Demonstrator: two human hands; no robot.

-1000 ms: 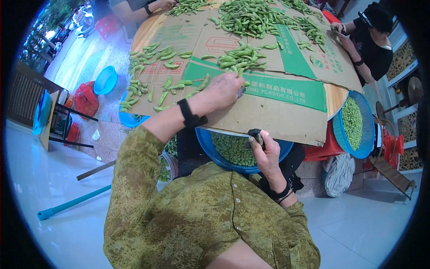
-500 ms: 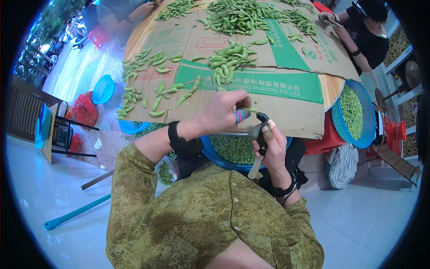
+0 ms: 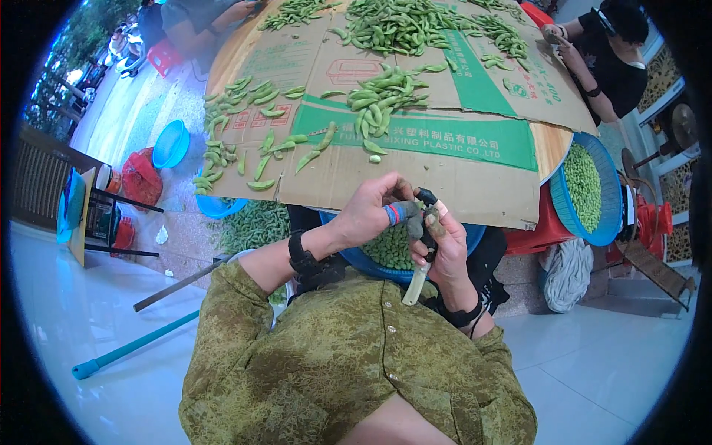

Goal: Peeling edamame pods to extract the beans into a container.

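My left hand (image 3: 382,209), with a coloured wrap and a dark cover on its fingers, pinches a green bean pod mostly hidden between the hands. Close beside it, my right hand (image 3: 445,245) is closed round a small tool (image 3: 415,287) whose pale flat end sticks out below the palm. Black and pale coverings wrap some right fingertips. Both hands meet just off the near edge of the cardboard (image 3: 356,178). Beneath them is a blue basin (image 3: 354,259) of shelled green beans. Loose bean pods (image 3: 374,111) lie on the cardboard beyond.
A large pod heap (image 3: 393,28) lies at the table's far side. A blue basket (image 3: 614,189) of shelled beans stands at right. One co-worker (image 3: 612,55) sits at far right, another (image 3: 196,26) at far left. Pods (image 3: 256,228) cover the floor at left, near a teal pole (image 3: 141,345).
My left hand has moved down and right, meeting my right hand. The small tool's pale end has swung lower and left. The right-hand co-worker's hands have shifted slightly.
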